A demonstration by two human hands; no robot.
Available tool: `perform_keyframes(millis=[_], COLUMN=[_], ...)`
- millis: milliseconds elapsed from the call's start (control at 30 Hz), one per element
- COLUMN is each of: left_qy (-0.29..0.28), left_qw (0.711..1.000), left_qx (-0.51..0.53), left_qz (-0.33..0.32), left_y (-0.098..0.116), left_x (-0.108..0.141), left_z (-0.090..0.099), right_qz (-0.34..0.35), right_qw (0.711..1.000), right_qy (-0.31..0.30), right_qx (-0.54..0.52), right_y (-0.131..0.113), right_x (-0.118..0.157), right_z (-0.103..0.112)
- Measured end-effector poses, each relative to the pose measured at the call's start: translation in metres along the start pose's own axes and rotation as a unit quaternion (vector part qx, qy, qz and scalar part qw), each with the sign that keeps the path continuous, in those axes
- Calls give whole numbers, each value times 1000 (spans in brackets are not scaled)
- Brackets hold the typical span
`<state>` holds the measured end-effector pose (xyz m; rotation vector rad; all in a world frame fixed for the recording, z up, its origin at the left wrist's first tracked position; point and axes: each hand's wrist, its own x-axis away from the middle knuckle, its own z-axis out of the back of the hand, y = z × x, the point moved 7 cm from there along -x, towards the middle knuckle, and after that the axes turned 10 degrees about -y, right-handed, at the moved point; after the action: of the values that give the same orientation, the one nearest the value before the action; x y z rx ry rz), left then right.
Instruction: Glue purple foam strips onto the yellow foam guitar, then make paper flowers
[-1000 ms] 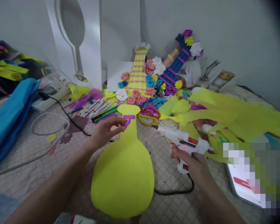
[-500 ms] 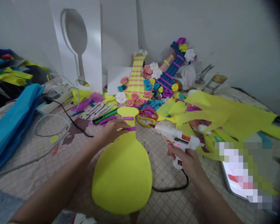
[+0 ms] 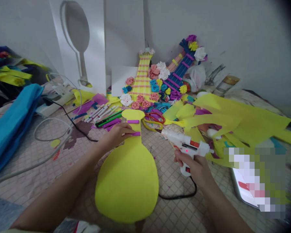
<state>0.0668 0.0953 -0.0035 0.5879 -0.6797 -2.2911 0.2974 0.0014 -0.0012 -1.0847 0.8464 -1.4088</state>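
Note:
A yellow guitar-like cutout (image 3: pixel 127 184) lies flat on the table, its narrow neck pointing away from me. One purple strip (image 3: pixel 133 122) crosses the neck near its head. My left hand (image 3: pixel 118 134) is at the neck's left edge, fingers closed on the end of a lower purple strip (image 3: pixel 136 133) that lies across the neck. Right of the cutout, my right hand (image 3: pixel 190 163) grips a white glue gun (image 3: pixel 184 142) with a small red light lit. The gun's nozzle points left, near the yellow-and-red-handled scissors (image 3: pixel 152 124).
Decorated paper guitars (image 3: pixel 143 77) with paper flowers stand at the back. Markers (image 3: pixel 100 113) lie left of the neck. Yellow paper sheets (image 3: pixel 242 119) and a phone (image 3: pixel 243 186) are on the right. A blue roll (image 3: pixel 14 119) and cables (image 3: pixel 55 152) are on the left.
The lower purple strip now lies straighter across the neck, with my left hand still at its end. The view has shifted slightly; my right hand still holds the glue gun.

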Motion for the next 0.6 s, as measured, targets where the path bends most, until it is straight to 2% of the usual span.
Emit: perform_keyframes(millis=[133, 433, 600], left_qy=[-17, -9, -48], left_qw=[1000, 1000, 997], left_qx=[-15, -7, -61], left_qz=[7, -5, 14], left_y=[-1, 1, 0], left_x=[1, 2, 3], left_z=[-3, -2, -7], right_qz=[-7, -18, -13], right_qw=[1000, 1000, 1000], right_qy=[-1, -3, -3], right_qx=[-5, -19, -23], right_y=[2, 5, 5], right_x=[0, 0, 0], right_z=[0, -1, -1])
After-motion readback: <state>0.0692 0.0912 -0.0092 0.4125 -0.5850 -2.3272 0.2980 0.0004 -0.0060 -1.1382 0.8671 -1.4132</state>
